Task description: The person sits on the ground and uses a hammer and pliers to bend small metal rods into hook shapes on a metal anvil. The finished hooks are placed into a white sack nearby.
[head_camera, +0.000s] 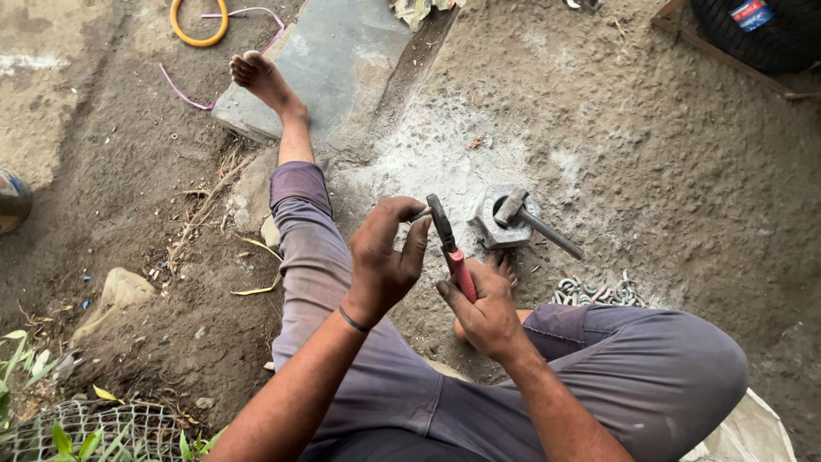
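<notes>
Right hand [486,310] grips pliers [451,248].

Single head-worn camera, looking steeply down at dirt ground [684,171], close range, wearer's legs [359,342] entering from 6 o'clock, outstretched foot [256,77] toward 11 o'clock, no second view

Both hands sit between the knees: left hand [385,257] just left of the pliers [451,246], right hand [487,312] below them on the handles. Hammer [534,221] lies on the metal block [500,224] just beyond; chain [599,293] on the ground to its right.
</notes>
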